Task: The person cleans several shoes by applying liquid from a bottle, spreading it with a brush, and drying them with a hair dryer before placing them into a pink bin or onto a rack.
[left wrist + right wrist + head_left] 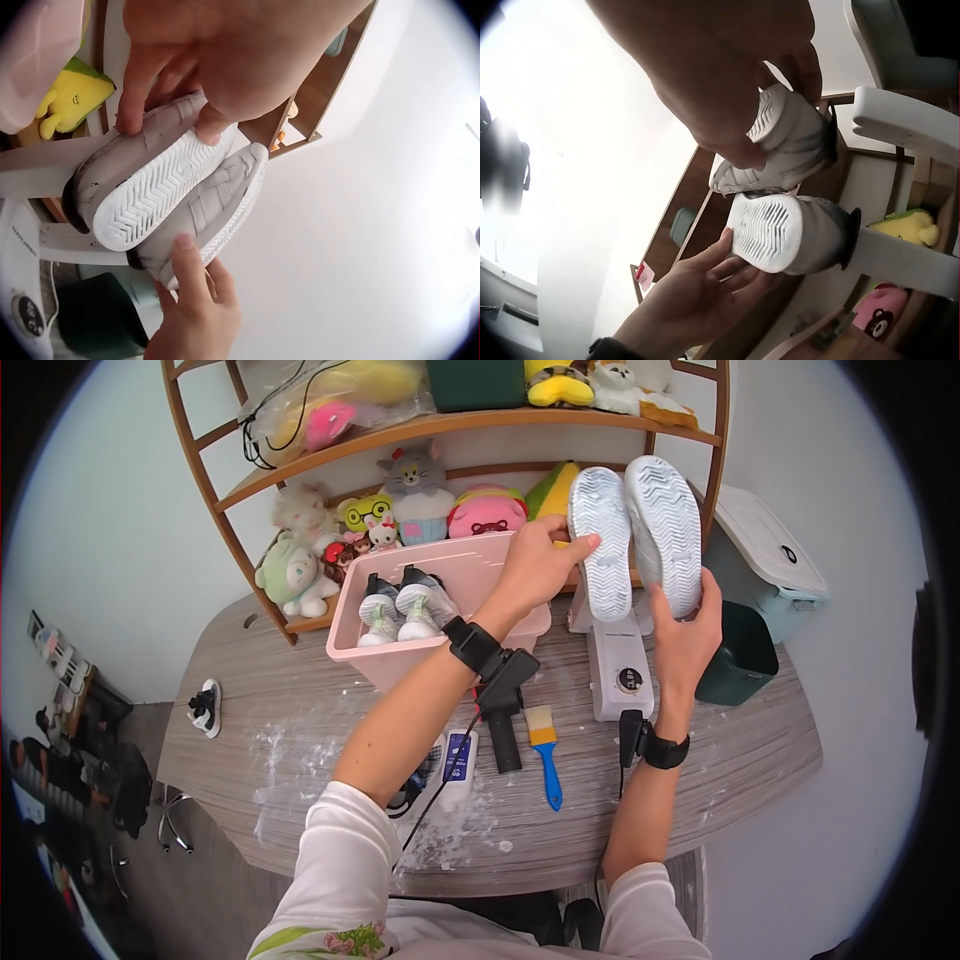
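Two white sneakers stand soles outward over a white shoe dryer [622, 660] with a dial. My left hand [540, 567] grips the left sneaker [602, 550], thumb on its zigzag sole and fingers on the upper. At the heel of the other sneaker [668, 525], my right hand [688, 635] holds it between thumb and fingers. One dryer arm [907, 259] runs into the left sneaker's opening in the right wrist view. The second arm [900, 120] has its rounded end close beside the right sneaker's opening.
A pink bin [400, 650] holding another pair of sneakers stands left of the dryer. A blue-handled brush [547, 760], a white bottle [459, 760] and a black-handled tool [503, 735] lie in front. A dark green bin [740, 660] stands right; plush toys [420, 490] fill the shelf behind.
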`<action>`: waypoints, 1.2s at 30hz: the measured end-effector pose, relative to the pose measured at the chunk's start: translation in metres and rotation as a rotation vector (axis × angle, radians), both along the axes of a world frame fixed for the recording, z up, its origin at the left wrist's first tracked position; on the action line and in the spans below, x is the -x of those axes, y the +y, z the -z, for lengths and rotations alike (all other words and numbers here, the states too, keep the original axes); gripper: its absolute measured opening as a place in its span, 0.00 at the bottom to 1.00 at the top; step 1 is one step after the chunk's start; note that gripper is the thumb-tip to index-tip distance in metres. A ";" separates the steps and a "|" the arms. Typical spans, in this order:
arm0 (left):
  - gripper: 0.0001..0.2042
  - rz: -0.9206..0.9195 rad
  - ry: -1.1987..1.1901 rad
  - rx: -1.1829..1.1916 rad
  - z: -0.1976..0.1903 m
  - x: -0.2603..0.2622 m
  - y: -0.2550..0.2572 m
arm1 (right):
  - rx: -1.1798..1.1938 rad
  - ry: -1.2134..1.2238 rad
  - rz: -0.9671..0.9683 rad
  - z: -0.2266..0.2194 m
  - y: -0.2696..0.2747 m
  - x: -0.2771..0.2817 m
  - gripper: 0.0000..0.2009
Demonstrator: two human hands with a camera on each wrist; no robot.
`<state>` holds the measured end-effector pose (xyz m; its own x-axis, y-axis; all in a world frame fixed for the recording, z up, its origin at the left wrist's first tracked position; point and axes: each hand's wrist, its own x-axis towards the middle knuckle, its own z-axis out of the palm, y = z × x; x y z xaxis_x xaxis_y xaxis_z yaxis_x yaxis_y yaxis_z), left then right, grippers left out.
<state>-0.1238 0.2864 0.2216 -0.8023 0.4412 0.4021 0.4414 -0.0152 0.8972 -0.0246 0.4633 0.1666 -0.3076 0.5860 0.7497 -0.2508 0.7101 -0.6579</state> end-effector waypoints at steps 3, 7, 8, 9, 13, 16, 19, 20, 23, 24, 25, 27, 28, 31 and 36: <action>0.18 0.006 -0.084 -0.136 0.003 -0.006 -0.015 | -0.069 -0.057 -0.098 -0.008 -0.013 -0.007 0.29; 0.19 0.041 -0.185 -0.293 0.009 -0.015 -0.040 | -0.020 0.035 -0.475 -0.014 -0.015 -0.015 0.22; 0.19 0.035 -0.183 -0.296 0.009 -0.018 -0.046 | 0.032 0.090 -0.646 -0.014 -0.013 -0.015 0.19; 0.19 0.041 -0.193 -0.332 0.011 -0.021 -0.053 | 0.030 0.089 -0.653 -0.014 -0.015 -0.015 0.19; 0.20 0.041 -0.199 -0.378 0.017 -0.041 -0.083 | 0.097 0.085 -0.788 -0.013 -0.026 -0.014 0.17; 0.20 0.027 -0.289 -0.439 0.020 -0.059 -0.104 | 0.165 0.061 -0.867 -0.010 -0.042 -0.009 0.21; 0.20 0.006 -0.260 -0.472 0.027 -0.066 -0.126 | 0.274 -0.001 -1.136 -0.005 -0.059 -0.005 0.27; 0.20 0.001 -0.260 -0.477 0.030 -0.069 -0.132 | 0.308 -0.022 -1.202 -0.002 -0.064 -0.005 0.28; 0.19 0.002 -0.290 -0.502 0.039 -0.078 -0.150 | 0.429 -0.070 -1.362 0.002 -0.081 -0.006 0.30; 0.19 -0.023 -0.309 -0.482 0.043 -0.081 -0.157 | 0.426 -0.074 -1.365 0.005 -0.084 -0.005 0.30; 0.19 -0.047 -0.326 -0.460 0.046 -0.085 -0.163 | 0.418 -0.096 -1.400 0.011 -0.087 -0.004 0.31; 0.19 -0.067 -0.349 -0.460 0.050 -0.094 -0.171 | 0.411 -0.130 -1.416 0.020 -0.093 -0.002 0.33; 0.18 -0.087 -0.374 -0.455 0.052 -0.098 -0.175 | 0.410 -0.131 -1.413 0.024 -0.098 -0.003 0.33; 0.19 -0.084 -0.381 -0.482 0.064 -0.101 -0.186 | 0.470 -0.030 -1.416 0.029 -0.119 -0.010 0.32; 0.19 -0.032 -0.426 -0.579 0.080 -0.112 -0.188 | 0.709 0.132 -1.327 0.038 -0.153 -0.021 0.30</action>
